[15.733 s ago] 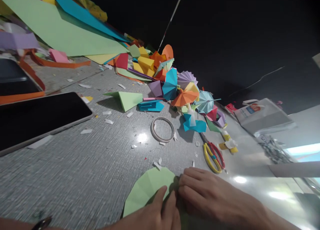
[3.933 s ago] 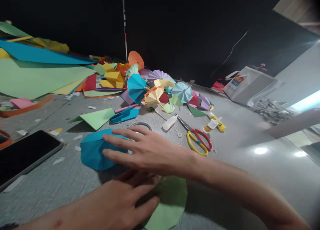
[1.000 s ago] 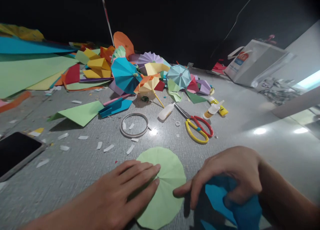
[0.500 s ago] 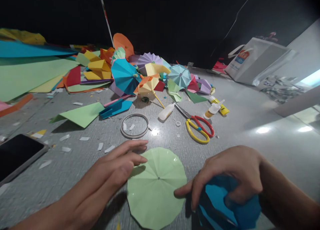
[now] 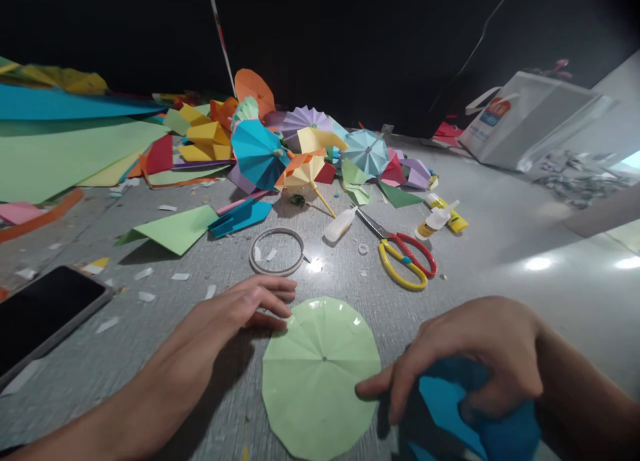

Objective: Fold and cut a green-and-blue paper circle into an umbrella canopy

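A light green paper disc (image 5: 320,394) with creases running out from a small hole at its centre lies flat on the grey table. Shiny wet-looking spots show along its far rim. My left hand (image 5: 225,321) rests at the disc's upper left edge, fingers stretched out and holding nothing. From the right, my right hand (image 5: 470,361) touches the disc with one extended fingertip. Its other fingers and thumb curl around a folded blue paper piece (image 5: 450,407), partly hidden under the palm.
Beyond the disc lie a grey ring (image 5: 253,264), a white squeeze bottle (image 5: 339,226), scissors (image 5: 400,264) and a glue bottle (image 5: 433,222). A phone (image 5: 40,321) is at left. Paper umbrellas (image 5: 257,155) and coloured sheets pile at the back; a white bag (image 5: 530,121) stands right.
The whole view has shifted slightly, so things appear a little further right. My left hand has turned slightly at the disc's edge; my right hand keeps its place.
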Demonstrator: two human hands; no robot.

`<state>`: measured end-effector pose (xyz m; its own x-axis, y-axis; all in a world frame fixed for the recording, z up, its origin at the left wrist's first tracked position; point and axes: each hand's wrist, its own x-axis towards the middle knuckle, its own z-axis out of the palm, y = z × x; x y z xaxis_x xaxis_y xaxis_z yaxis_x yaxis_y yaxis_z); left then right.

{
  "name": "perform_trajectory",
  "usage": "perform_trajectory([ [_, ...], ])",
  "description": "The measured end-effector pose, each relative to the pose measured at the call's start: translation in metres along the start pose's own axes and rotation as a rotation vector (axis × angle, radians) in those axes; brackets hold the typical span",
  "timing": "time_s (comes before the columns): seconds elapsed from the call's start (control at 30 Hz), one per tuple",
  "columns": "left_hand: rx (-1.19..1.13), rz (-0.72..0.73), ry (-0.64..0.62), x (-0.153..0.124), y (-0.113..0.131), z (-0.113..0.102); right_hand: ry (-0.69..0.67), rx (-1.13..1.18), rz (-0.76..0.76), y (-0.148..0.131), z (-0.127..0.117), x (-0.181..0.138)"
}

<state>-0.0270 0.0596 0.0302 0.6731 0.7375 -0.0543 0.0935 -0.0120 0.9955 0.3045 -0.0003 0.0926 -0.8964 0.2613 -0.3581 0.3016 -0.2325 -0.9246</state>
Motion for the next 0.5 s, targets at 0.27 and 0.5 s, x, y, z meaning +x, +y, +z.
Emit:
perform_trajectory([
  [0.27,-0.059,-0.05,0.017,0.009,0.011,0.001,0.069,-0.033,0.021,-0.005,0.005,0.0],
  [0.5,0.117,0.077,0.051,0.002,0.012,-0.003,0.1,-0.033,0.019,-0.006,0.009,-0.001],
])
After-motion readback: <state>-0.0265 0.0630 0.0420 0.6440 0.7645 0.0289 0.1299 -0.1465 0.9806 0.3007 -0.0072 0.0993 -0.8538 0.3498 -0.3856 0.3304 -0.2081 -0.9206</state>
